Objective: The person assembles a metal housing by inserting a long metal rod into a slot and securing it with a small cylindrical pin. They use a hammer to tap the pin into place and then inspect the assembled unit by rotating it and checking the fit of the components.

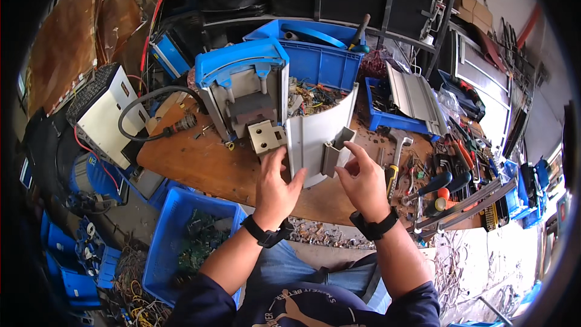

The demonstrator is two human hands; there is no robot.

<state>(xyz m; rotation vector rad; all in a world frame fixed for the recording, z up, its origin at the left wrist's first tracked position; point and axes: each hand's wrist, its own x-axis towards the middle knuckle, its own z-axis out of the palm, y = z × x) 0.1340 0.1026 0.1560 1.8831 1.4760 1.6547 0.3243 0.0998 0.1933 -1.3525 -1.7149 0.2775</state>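
A curved pale-metal panel (311,139) stands upright in front of me on the wooden bench, with a grey channel-shaped piece (336,151) on its right part. At the panel's lower left edge, my left hand (275,188) grips it, thumb on the near face and the other fingers by the edge. My right hand (366,184) closes on the channel-shaped piece from the right with thumb and index finger; the rest of its grip is partly hidden. Just left of the panel sits a beige block with round holes (266,137). Behind that block stands a metal housing with a blue top (242,60).
A blue crate (327,63) stands behind loose wires and scrap. Hand tools, including a hammer (396,151) and pliers (463,157), crowd the bench's right side. Below its left edge, a blue bin (160,242) holds green circuit boards. A white box (112,115) leans at left.
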